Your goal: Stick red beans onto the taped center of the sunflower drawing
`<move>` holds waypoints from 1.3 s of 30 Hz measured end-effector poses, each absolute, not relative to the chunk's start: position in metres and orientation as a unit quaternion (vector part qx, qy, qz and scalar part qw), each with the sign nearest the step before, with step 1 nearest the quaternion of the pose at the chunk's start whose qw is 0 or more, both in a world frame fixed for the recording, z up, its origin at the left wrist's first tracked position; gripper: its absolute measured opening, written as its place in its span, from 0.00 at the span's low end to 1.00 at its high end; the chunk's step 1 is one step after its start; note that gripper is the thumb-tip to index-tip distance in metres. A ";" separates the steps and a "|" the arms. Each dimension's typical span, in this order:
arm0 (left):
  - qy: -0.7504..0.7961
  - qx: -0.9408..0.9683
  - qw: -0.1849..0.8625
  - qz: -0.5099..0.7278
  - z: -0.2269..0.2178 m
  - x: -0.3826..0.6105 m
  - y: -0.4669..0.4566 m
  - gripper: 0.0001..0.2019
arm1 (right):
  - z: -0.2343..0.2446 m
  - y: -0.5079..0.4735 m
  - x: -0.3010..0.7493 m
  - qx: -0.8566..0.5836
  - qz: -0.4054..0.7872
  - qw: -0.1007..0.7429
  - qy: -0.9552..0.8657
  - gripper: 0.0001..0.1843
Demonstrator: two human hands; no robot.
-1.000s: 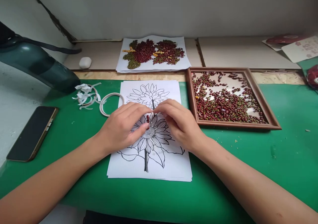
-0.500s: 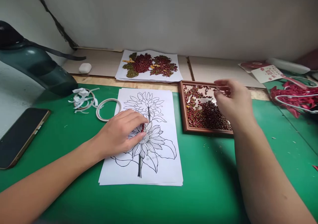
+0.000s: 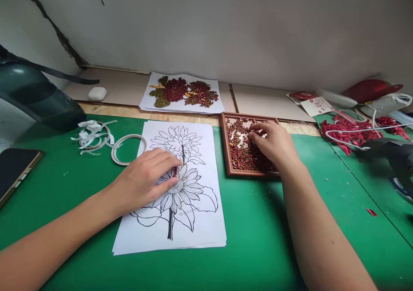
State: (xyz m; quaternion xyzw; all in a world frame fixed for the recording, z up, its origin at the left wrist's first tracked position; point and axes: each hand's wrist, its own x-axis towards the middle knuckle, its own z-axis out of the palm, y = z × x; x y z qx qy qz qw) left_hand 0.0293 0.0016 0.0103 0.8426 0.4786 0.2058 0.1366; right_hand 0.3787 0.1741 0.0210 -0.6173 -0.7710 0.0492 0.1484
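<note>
The left hand [image 3: 146, 177] rests, thumb and forefinger parted around a row of glossy red beans [image 3: 175, 171], on flat white paper [image 3: 206, 231] printed with black-outlined sunflowers. The right hand [image 3: 274, 141] curls over a brown-framed rectangular bean tray [image 3: 248, 173]; its grip is indeterminable.

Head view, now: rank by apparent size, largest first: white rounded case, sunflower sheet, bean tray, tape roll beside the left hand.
1. Sunflower sheet
2. Bean tray, partly hidden by the right hand
3. Tape roll
4. White rounded case
Apparent size only; the case sits farther back.
</note>
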 end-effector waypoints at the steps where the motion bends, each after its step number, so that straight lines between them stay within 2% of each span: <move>1: 0.479 0.842 0.138 0.206 0.010 0.029 0.002 0.11 | 0.022 0.174 0.379 -0.621 0.058 0.151 -0.767 0.15; 6: 0.477 0.843 0.131 0.210 0.010 0.028 0.000 0.11 | 0.019 0.175 0.376 -0.607 0.057 0.173 -0.774 0.18; 13: 0.495 0.820 0.111 0.264 0.010 0.029 0.002 0.11 | 0.007 0.178 0.371 -0.592 0.024 0.200 -0.780 0.07; 15: 0.499 0.815 0.104 0.274 0.011 0.028 0.003 0.12 | 0.009 0.178 0.370 -0.590 0.013 0.242 -0.770 0.06; 18: 0.503 0.813 0.099 0.276 0.011 0.028 0.004 0.13 | 0.018 0.166 0.356 -0.565 -0.021 0.349 -0.747 0.06; 19: 0.502 0.814 0.101 0.275 0.011 0.029 0.004 0.13 | 0.021 0.158 0.347 -0.542 -0.030 0.380 -0.749 0.06; 22: 0.499 0.816 0.106 0.270 0.010 0.029 0.003 0.12 | 0.028 0.121 0.309 -0.388 0.005 0.402 -0.829 0.06; 26: 0.502 0.816 0.111 0.263 0.011 0.030 0.003 0.12 | 0.018 0.072 0.264 -0.199 0.164 0.357 -0.898 0.12; 31: 0.501 0.814 0.121 0.267 0.012 0.030 0.004 0.09 | 0.001 0.051 0.248 -0.191 0.301 0.338 -0.871 0.12; 39: 0.473 0.834 0.139 0.247 0.021 0.024 0.005 0.08 | 0.004 0.050 0.249 -0.199 0.310 0.332 -0.868 0.13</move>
